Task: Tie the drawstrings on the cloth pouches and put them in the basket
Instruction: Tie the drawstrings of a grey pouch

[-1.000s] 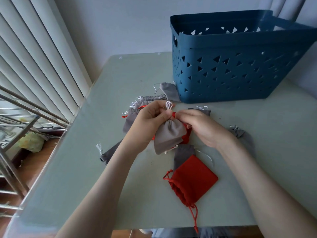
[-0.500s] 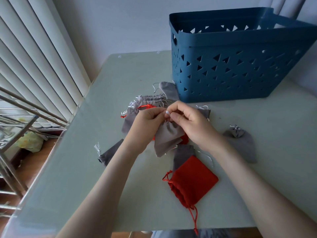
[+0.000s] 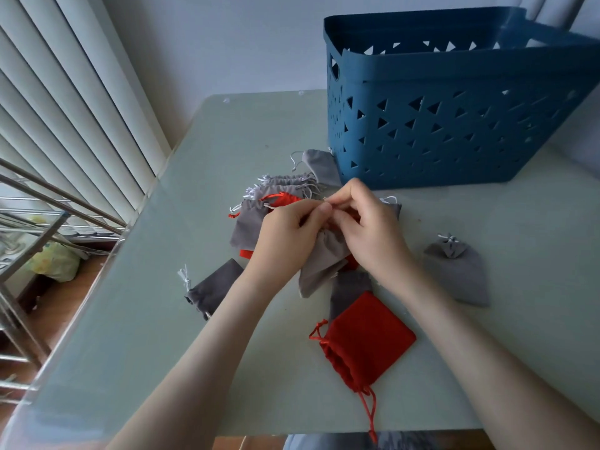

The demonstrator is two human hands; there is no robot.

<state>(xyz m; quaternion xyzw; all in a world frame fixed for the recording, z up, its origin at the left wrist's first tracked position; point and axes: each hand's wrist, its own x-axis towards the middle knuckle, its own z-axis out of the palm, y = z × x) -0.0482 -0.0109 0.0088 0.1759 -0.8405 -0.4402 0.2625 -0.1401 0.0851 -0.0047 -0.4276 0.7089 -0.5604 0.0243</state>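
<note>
Red pouch (image 3: 367, 339): lies flat near the table (image 3: 162, 319) edge, cord loose, not yet tied.
Hands: left hand (image 3: 285, 232) and right hand (image 3: 370, 228) pinch the drawstring (image 3: 325, 199) atop the grey pouch (image 3: 321, 264), lifted for knotting.
Basket (image 3: 454, 125): stands just behind, handy for drop-off.

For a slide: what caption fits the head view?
Left hand and right hand pinch the neck of a grey pouch above the table; basket behind.

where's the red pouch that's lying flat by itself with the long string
In the head view, the red pouch lies flat on the table near its front edge, slightly right of centre, its far corner against a dark grey pouch.
</note>
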